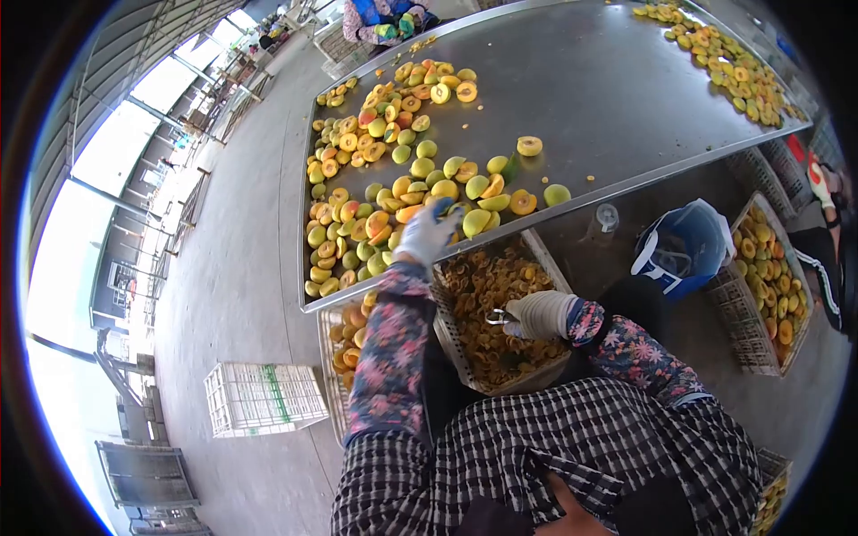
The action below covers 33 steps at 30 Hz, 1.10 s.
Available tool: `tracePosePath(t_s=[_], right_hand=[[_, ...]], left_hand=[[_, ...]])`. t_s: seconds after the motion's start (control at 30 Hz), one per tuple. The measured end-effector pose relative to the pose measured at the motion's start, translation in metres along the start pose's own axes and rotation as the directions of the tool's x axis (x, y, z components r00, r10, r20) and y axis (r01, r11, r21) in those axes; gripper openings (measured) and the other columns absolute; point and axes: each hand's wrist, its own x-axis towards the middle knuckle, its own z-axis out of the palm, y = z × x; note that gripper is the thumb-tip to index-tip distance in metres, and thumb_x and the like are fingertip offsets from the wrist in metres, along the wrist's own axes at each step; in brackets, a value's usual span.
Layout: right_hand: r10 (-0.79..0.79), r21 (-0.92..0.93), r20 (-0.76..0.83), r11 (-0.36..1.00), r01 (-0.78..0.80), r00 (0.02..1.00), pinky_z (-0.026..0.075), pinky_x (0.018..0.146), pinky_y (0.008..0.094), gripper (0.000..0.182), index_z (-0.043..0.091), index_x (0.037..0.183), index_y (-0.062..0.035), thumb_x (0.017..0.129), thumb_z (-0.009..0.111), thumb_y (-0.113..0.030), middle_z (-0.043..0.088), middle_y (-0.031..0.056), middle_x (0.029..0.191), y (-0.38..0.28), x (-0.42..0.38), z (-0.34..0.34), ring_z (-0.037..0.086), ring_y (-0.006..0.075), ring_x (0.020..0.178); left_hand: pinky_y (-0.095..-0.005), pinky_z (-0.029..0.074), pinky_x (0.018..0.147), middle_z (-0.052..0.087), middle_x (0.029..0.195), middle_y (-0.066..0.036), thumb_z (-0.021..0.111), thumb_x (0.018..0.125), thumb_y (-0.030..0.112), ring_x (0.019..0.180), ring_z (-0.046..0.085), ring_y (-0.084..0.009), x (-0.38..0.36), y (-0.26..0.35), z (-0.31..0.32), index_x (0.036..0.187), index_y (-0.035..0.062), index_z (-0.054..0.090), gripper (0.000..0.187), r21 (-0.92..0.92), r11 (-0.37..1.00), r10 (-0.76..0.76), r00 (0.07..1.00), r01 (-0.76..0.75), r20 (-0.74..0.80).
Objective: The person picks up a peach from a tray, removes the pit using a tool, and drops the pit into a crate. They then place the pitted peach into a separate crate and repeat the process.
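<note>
My left hand [427,234], in a white glove with blue fingertips, reaches over the near edge of the metal table [572,98]. Its fingers are stretched out and somewhat blurred among the halved peaches [393,198]; whether they touch one is hard to make out. My right hand [541,314], in a whitish glove, is closed around a small metal tool with a curved tip [499,316]. It hovers above a crate [454,344] filled with brownish-orange pits and scraps [492,272]. One peach half [529,146] lies apart, cut face up.
Another crate of fruit [349,344] stands under the table's left corner. A white crate [265,397] sits on the floor at left. To the right are a blue bucket [684,246] and a fruit-filled crate [769,277]. Other people [384,20] work at the table's far side and far right.
</note>
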Motion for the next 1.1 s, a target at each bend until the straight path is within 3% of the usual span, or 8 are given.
tracePosePath(t_s=[0.13, 0.27, 0.37, 0.4, 0.6, 0.73, 0.87, 1.1], right_hand=[[-0.017, 0.023, -0.034, 1.000, 0.018, 0.999, 0.051, 0.083, 0.0439, 0.041, 0.070, 0.104, -0.0044, 0.094, 0.056, -0.042, 0.072, 0.0174, 0.092, 0.005, 0.005, 0.008, 0.069, 0.0361, 0.092], [0.032, 0.014, -0.053, 0.999, -0.032, 0.998, 0.051, 0.083, 0.0439, 0.041, 0.071, 0.104, -0.0053, 0.094, 0.055, -0.042, 0.072, 0.0176, 0.093, 0.010, 0.001, 0.008, 0.069, 0.0362, 0.093], [-0.051, 0.036, -0.208, 0.998, 0.060, 0.977, 0.051, 0.083, 0.0456, 0.045, 0.064, 0.112, -0.0030, 0.095, 0.055, -0.043, 0.070, 0.0212, 0.096, 0.020, 0.002, 0.010, 0.068, 0.0389, 0.092], [-0.105, 0.040, -0.291, 0.992, 0.122, 0.951, 0.051, 0.082, 0.0459, 0.046, 0.062, 0.113, -0.0025, 0.095, 0.055, -0.044, 0.070, 0.0221, 0.096, 0.024, 0.004, 0.013, 0.067, 0.0396, 0.092], [-0.105, 0.258, -0.751, 0.862, 0.436, 0.652, 0.049, 0.070, 0.0489, 0.030, 0.054, 0.113, -0.0006, 0.098, 0.058, -0.026, 0.065, 0.0253, 0.084, -0.006, -0.012, -0.001, 0.064, 0.0437, 0.082], [-0.135, 0.085, -0.824, 0.930, 0.357, 0.550, 0.049, 0.063, 0.0515, 0.032, 0.052, 0.109, 0.0006, 0.096, 0.060, -0.028, 0.065, 0.0246, 0.079, -0.009, -0.003, 0.001, 0.065, 0.0439, 0.073], [-0.147, 0.012, -0.862, 0.951, 0.309, 0.485, 0.051, 0.058, 0.0499, 0.033, 0.052, 0.106, 0.0016, 0.095, 0.061, -0.029, 0.065, 0.0237, 0.076, -0.012, 0.002, 0.005, 0.065, 0.0423, 0.068], [-0.112, 0.043, -0.940, 0.900, 0.435, 0.324, 0.053, 0.066, 0.0444, 0.029, 0.054, 0.110, 0.0015, 0.092, 0.065, -0.018, 0.068, 0.0201, 0.084, -0.005, 0.012, 0.003, 0.068, 0.0384, 0.078]], left_hand=[[-0.0387, 0.050, 0.093, 0.070, 0.110, -0.020, 0.065, 0.091, 0.040, 0.105, 0.067, -0.0327, 0.052, -0.030, 0.081, 0.132, 0.0097, 0.059, 0.051, 0.495, 0.867, 0.145, 0.978, -0.054, -0.148], [-0.0344, 0.047, 0.099, 0.065, 0.121, -0.014, 0.070, 0.090, 0.026, 0.116, 0.061, -0.0280, 0.073, -0.059, 0.084, 0.129, 0.0054, 0.060, 0.046, -0.132, 0.991, -0.016, 0.998, 0.008, -0.060], [-0.0317, 0.051, 0.094, 0.063, 0.120, -0.007, 0.062, 0.095, 0.017, 0.111, 0.062, -0.0206, 0.065, -0.080, 0.061, 0.129, 0.0031, 0.059, 0.036, -0.903, 0.430, -0.085, 0.995, -0.018, -0.060], [-0.0359, 0.053, 0.093, 0.062, 0.124, -0.009, 0.056, 0.099, 0.022, 0.111, 0.062, -0.0221, 0.037, -0.055, 0.046, 0.132, 0.0039, 0.056, 0.038, -0.975, 0.218, -0.080, 0.997, 0.039, 0.022], [-0.0436, 0.056, 0.092, 0.063, 0.121, -0.013, 0.045, 0.102, 0.033, 0.109, 0.063, -0.0270, -0.050, -0.012, 0.045, 0.135, 0.0019, 0.052, 0.046, -0.999, -0.029, 0.058, 0.997, 0.046, 0.044], [-0.0355, 0.051, 0.097, 0.061, 0.122, -0.012, 0.066, 0.089, 0.007, 0.111, 0.061, -0.0198, -0.071, -0.006, 0.060, 0.135, -0.0013, 0.050, 0.049, -0.864, 0.449, 0.218, 0.966, -0.228, -0.141], [-0.0331, 0.048, 0.099, 0.060, 0.125, -0.012, 0.070, 0.083, -0.004, 0.113, 0.059, -0.0188, -0.082, 0.005, 0.065, 0.134, -0.0027, 0.050, 0.055, -0.354, 0.767, 0.435, 0.839, -0.535, -0.327], [-0.0344, 0.047, 0.102, 0.057, 0.133, -0.016, 0.060, 0.089, -0.001, 0.120, 0.057, -0.0226, -0.082, 0.006, 0.066, 0.137, -0.0052, 0.048, 0.049, -0.975, 0.175, 0.208, 0.973, -0.141, -0.103]])
